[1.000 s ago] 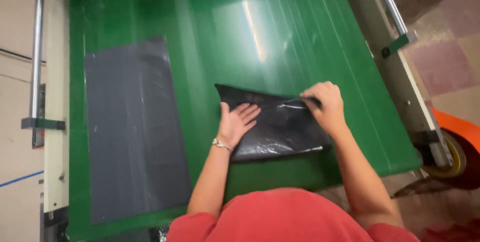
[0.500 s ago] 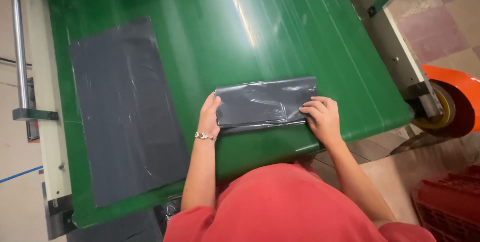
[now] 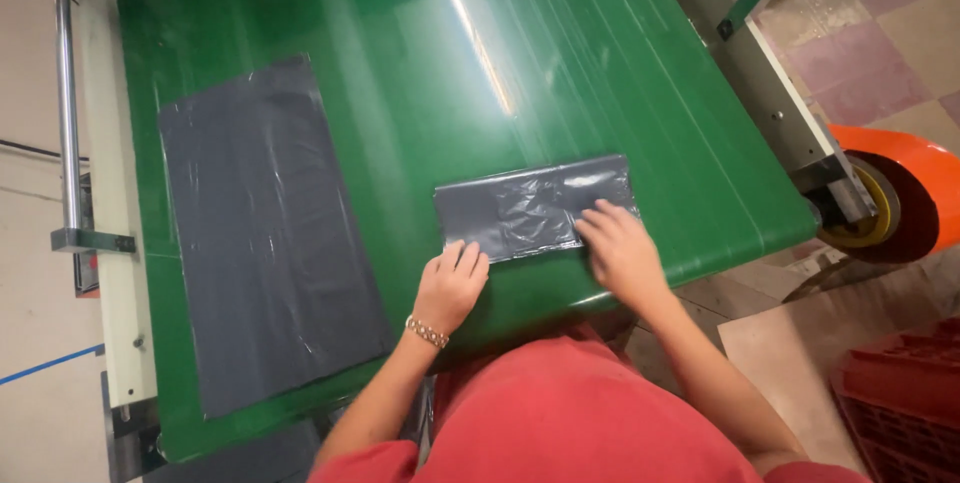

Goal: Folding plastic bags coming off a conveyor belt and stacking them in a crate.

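From the head camera, a small folded grey plastic bag (image 3: pixel 535 208) lies near the front edge of the green worktop (image 3: pixel 600 73). The left hand (image 3: pixel 450 283) is open and flat, touching the bag's left corner. The right hand (image 3: pixel 620 248) is open too, pressing flat on the bag's right part. A big flat grey bag (image 3: pixel 265 233) lies well apart on the left. An orange wheel (image 3: pixel 890 193) sits off to the right

Flat grey plastic sheet (image 3: pixel 265 243) at 9 o'clock on green conveyor belt (image 3: pixel 560 53), unfolded, lying lengthwise. Chrome rail (image 3: pixel 67 93) at 10 o'clock along cream frame. Orange wheel guard (image 3: pixel 905 178) at 3 o'clock. Red crate (image 3: pixel 900 398), possibly plastic, at 4 o'clock on tiled floor.
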